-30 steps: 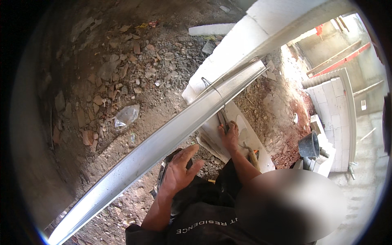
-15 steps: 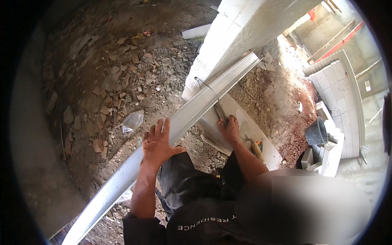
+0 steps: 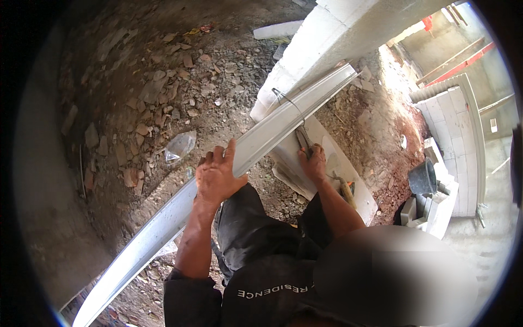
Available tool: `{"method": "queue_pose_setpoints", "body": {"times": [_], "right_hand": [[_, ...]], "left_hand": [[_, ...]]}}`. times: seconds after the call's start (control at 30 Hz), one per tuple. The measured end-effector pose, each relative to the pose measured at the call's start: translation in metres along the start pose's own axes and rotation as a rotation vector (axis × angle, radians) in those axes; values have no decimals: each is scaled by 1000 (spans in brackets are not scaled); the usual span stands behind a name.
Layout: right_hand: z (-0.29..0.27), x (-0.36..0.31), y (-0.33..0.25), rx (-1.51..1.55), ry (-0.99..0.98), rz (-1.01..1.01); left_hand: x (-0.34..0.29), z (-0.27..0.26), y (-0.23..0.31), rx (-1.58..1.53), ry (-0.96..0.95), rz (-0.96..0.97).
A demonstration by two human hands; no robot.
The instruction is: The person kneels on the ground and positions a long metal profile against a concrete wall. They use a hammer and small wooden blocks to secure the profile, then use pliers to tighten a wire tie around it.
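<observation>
A long pale metal channel (image 3: 261, 140) runs diagonally from the lower left up to the concrete column. Across its far part loops a thin dark wire (image 3: 291, 101). My left hand (image 3: 218, 173) lies over the channel's middle, its fingers apart and its thumb by the near edge. Closed round the handles of a pair of pliers (image 3: 302, 137), my right hand (image 3: 314, 162) is just below the channel's near edge, under the wire. The pliers' jaws are partly lost against the channel. Beside this hand, a wooden-handled tool (image 3: 346, 192) lies on a pale flat board (image 3: 362, 203).
A concrete column (image 3: 310, 60) stands at the channel's far end. Broken stones cover the ground to the left, with a clear plastic bag (image 3: 180, 145) among them. On the right are a dark bucket (image 3: 422, 177), pale blocks (image 3: 436, 210) and a block wall (image 3: 453, 125).
The view has shifted slightly. My left hand stays on the channel with its fingers more bent. My right hand, still holding the pliers, has turned a little near the wire.
</observation>
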State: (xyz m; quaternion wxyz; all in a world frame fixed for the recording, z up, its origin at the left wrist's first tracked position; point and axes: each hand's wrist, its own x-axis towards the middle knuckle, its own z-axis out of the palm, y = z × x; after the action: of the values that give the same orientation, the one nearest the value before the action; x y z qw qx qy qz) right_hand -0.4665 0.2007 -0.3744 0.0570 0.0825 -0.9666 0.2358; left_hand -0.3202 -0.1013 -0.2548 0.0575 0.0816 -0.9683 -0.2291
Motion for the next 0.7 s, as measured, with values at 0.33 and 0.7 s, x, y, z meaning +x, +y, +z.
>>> {"method": "queue_pose_setpoints", "body": {"times": [0.33, 0.7], "right_hand": [[3, 2, 8, -36, -46, -23], [1, 0, 10, -64, -28, -89]], "left_hand": [[-1, 4, 1, -22, 86, -4], [-1, 4, -2, -20, 115, 30]]}}
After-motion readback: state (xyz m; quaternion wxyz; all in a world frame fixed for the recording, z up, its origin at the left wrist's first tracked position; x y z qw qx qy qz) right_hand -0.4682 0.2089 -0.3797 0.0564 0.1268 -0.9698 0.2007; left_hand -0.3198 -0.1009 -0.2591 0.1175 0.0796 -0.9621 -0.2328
